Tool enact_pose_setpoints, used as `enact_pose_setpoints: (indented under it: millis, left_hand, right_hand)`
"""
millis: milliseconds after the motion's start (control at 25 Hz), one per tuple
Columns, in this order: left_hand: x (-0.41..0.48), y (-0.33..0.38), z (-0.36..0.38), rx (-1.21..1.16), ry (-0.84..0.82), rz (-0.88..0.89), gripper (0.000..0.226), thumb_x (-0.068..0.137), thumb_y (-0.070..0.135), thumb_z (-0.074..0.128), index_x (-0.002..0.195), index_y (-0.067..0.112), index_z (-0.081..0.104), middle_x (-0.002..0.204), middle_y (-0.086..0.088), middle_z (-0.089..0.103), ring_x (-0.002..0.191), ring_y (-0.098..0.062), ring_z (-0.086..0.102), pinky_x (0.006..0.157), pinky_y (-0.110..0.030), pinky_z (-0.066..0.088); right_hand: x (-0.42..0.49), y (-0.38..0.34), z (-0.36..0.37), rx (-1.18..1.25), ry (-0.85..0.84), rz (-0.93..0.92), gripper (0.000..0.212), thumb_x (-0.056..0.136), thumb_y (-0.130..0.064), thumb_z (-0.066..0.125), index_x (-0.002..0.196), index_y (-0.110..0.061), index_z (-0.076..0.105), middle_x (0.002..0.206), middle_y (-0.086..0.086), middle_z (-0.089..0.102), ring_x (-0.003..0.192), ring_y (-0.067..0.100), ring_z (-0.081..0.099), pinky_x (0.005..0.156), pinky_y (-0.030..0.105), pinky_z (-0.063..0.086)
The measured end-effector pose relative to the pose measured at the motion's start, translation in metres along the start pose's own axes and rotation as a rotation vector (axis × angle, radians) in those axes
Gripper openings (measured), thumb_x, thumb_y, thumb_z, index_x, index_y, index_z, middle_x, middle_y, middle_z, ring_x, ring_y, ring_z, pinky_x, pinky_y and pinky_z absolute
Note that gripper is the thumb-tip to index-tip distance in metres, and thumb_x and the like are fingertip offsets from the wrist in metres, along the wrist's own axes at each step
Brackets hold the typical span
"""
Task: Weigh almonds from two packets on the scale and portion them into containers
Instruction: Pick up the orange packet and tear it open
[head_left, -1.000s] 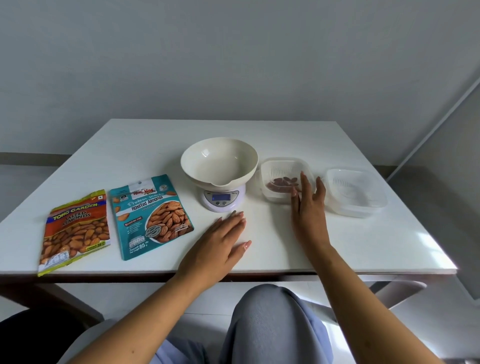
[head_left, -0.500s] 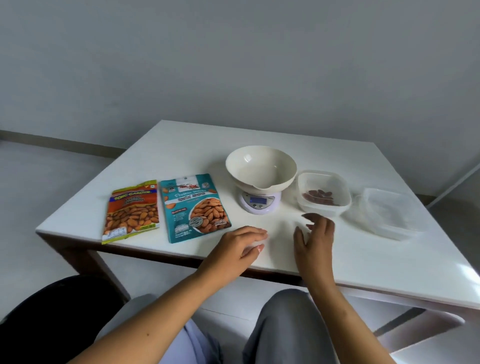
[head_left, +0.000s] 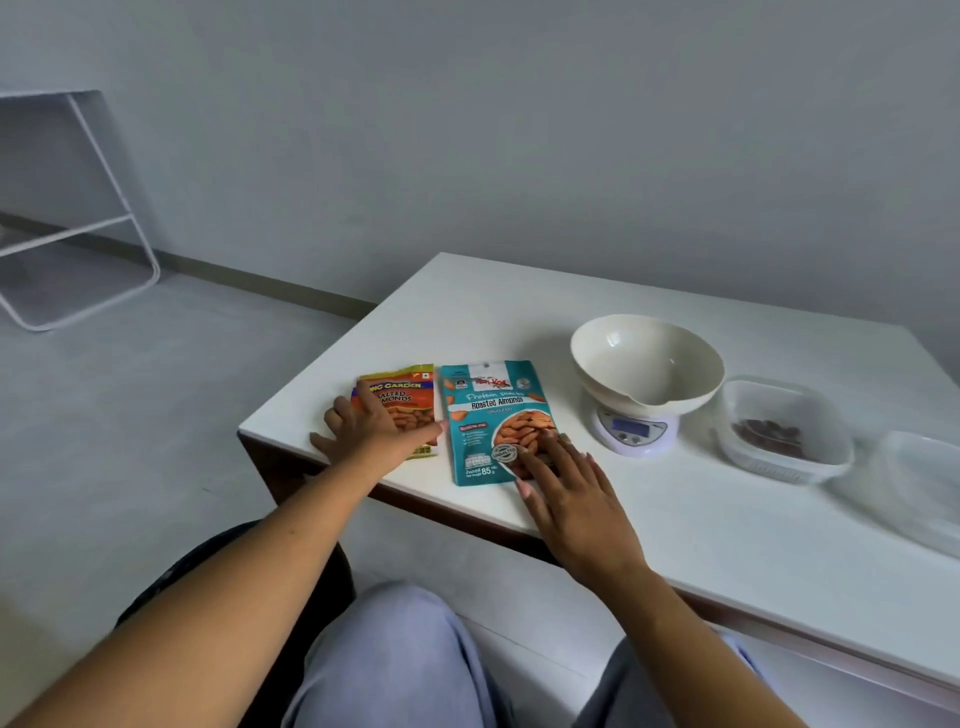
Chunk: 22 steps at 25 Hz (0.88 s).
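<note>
**Both hands settling on the 2 almond packets**

The left hand (head_left: 371, 434) is lying flat and spread across the lower half of the orange salted-almond packet (head_left: 402, 400), fingers wide, pinning it to the white table (head_left: 675, 525) and gripping nothing. The right hand (head_left: 571, 493) is also lying open, its fingertips (head_left: 545, 449) touching the lower right corner of the teal roasted-almond packet (head_left: 485, 418), with no pinch formed on it. Both packets are lying face up, side by side and almost touching, near the table's left front corner, so each hand is getting its own packet without crossing the other.

The layout is reading as a line running left to right: packets first, then the scale (head_left: 636, 431) carrying the empty cream bowl (head_left: 647, 364), then a clear container (head_left: 784, 431) already holding a small dark portion of almonds, then a second clear container (head_left: 919, 483) that is looking empty. That order is probably letting almonds travel one way, from packet to bowl to container.

Judging by the empty bowl and the 1 filled container, a fresh weighing is about to begin, most likely from whichever packet is being picked up. The scale is sitting well to the right of both hands, just beyond the teal packet
</note>
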<state>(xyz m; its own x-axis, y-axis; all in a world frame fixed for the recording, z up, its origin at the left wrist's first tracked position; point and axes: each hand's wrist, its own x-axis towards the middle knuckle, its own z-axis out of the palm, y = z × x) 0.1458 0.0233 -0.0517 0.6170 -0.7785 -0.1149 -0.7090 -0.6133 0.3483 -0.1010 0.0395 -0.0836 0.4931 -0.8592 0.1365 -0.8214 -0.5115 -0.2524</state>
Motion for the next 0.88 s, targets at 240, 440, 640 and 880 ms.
enact_pose_setpoints:
  millis: [240, 440, 640, 880]
  left_hand:
    - [0.005, 0.004, -0.005, -0.011, 0.052, 0.012, 0.111, 0.07, 0.057, 0.071, 0.148, 0.012, 0.007, 0.147, -0.017, 0.025, 0.137, -0.036, 0.026, 0.11, -0.058, 0.026]
    - [0.003, -0.013, -0.006, -0.14, 0.091, -0.026, 0.1, 0.066, 0.047, 0.076, 0.14, 0.008, 0.022, 0.138, -0.021, 0.035, 0.127, -0.038, 0.036, 0.103, -0.048, 0.035]
    - [-0.013, -0.018, -0.013, -0.21, 0.159, 0.148, 0.112, 0.062, 0.038, 0.082, 0.147, 0.013, 0.014, 0.138, -0.016, 0.039, 0.125, -0.034, 0.044, 0.101, -0.051, 0.039]
    - [-0.056, 0.004, -0.013, -0.299, 0.281, 0.696, 0.123, 0.057, 0.031, 0.083, 0.15, 0.023, 0.005, 0.128, -0.005, 0.042, 0.12, -0.024, 0.045, 0.1, -0.047, 0.039]
  right_hand:
    - [-0.001, -0.003, -0.002, -0.024, -0.01, 0.001, 0.084, 0.079, -0.064, -0.015, 0.151, -0.032, 0.014, 0.162, -0.003, 0.006, 0.149, 0.015, -0.001, 0.122, 0.033, 0.002]
    - [-0.003, -0.005, -0.005, -0.027, -0.046, 0.007, 0.079, 0.081, -0.062, -0.01, 0.151, -0.032, 0.01, 0.162, -0.003, 0.002, 0.149, 0.014, -0.004, 0.121, 0.032, -0.003]
    - [-0.002, -0.002, -0.008, 0.097, -0.038, 0.005, 0.079, 0.081, -0.068, -0.002, 0.148, -0.031, 0.022, 0.16, -0.004, 0.014, 0.148, 0.017, 0.008, 0.122, 0.034, 0.011]
    - [0.006, -0.005, -0.038, 0.832, 0.164, 0.138, 0.03, 0.096, -0.035, 0.048, 0.112, -0.012, 0.06, 0.113, 0.002, 0.065, 0.102, 0.017, 0.063, 0.084, 0.016, 0.053]
